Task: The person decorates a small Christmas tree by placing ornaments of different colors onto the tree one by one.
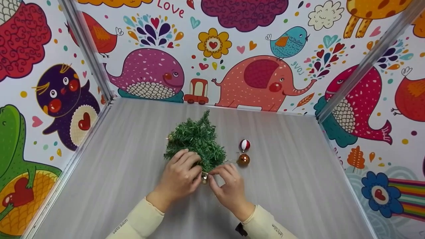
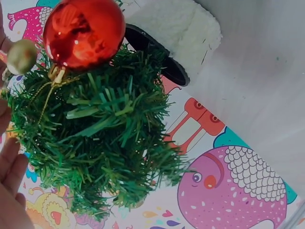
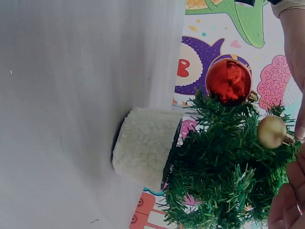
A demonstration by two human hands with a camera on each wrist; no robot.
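A small artificial Christmas tree (image 1: 196, 137) stands between the hands, in a white fuzzy pot (image 3: 147, 148). My left hand (image 1: 182, 174) lies at its near left side, fingers curled into the branches. Beside the near tip, my right hand (image 1: 229, 181) pinches the thin cord of a small gold Christmas ball (image 3: 271, 131) between thumb and forefinger. The gold ball hangs close to both hands' fingertips. On the tree hangs a shiny red ball (image 2: 85, 36) by a gold cord. Branches and knuckles partly hide the left fingertips.
To the right of the tree, a red-and-white ball (image 1: 245, 145) and a copper-brown ball (image 1: 243, 160) lie on the grey tabletop (image 1: 292, 186). Printed panels (image 1: 232, 46) with cartoon animals stand at the back and both sides, joined by metal posts.
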